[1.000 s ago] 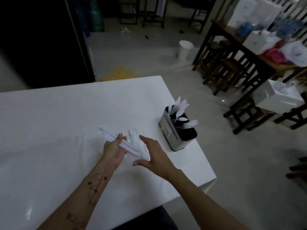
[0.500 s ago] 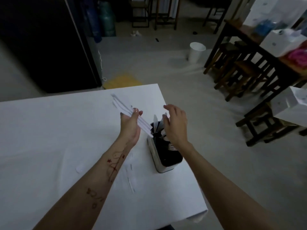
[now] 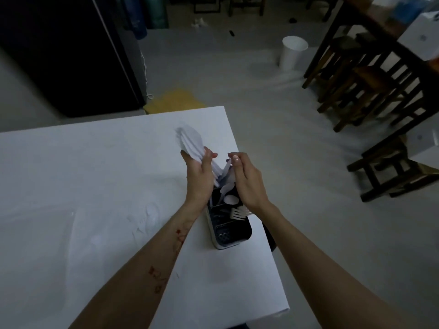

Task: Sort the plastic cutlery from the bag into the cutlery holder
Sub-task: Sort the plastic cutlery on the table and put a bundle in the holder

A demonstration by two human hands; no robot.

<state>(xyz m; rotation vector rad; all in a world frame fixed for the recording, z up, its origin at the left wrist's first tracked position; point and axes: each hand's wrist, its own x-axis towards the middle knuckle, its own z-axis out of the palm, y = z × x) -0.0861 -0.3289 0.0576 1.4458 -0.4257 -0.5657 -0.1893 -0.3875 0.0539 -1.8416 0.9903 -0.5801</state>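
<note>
Dim light is falling on a white rectangular table (image 3: 95,186), with a grey floor, a white cylindrical bin (image 3: 292,53) and dark wooden stools (image 3: 370,91) being seen beyond it. No writing or brand is being shown clearly enough to be read; red-brown drawn marks are being carried on the left forearm, but nothing legible can be made out. A fanned bundle of white plastic cutlery (image 3: 191,143) is being gripped by the left hand (image 3: 199,176), fingers and thumb curled round it, its lower ends being angled into the far end of the black, white-rimmed rectangular cutlery holder (image 3: 229,233) standing near the table's right edge. White spoons and forks are being held upright in the holder. The right hand (image 3: 244,179) is being kept loosely cupped just beside the bundle, over the holder; whether anything is being pinched cannot be told.
</note>
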